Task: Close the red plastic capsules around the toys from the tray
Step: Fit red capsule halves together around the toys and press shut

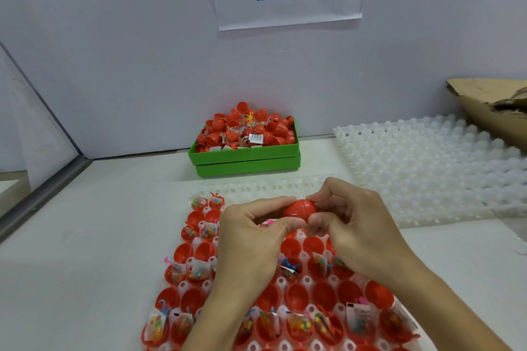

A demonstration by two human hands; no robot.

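— Which step is in hand?

— The closing itself, by my reading. Both hands are raised above the middle of the white moulded tray (196, 242), pinching one red capsule (299, 208) between them. The left hand (251, 234) has thumb and forefinger curled onto the capsule's left end; the right hand (353, 225) grips the right end the same way. A seam line shows round the capsule's middle, so the two halves seem to be mated. Whether they have fully clicked, I cannot tell.

— And the rest of the work?

— Plenty left. The tray's near rows hold open red halves (323, 293), some bare and some with bagged toys (296, 322) sitting in them. At the worktop's far edge, against the wall, a green bin (245, 158) is heaped with more red pieces and toy bags.

— What does the next move call for?

— A firm, even squeeze along the capsule's axis, keeping the rims square so no bag corner is caught in the seam. Then the capsule needs putting down; where it belongs, nothing here shows.
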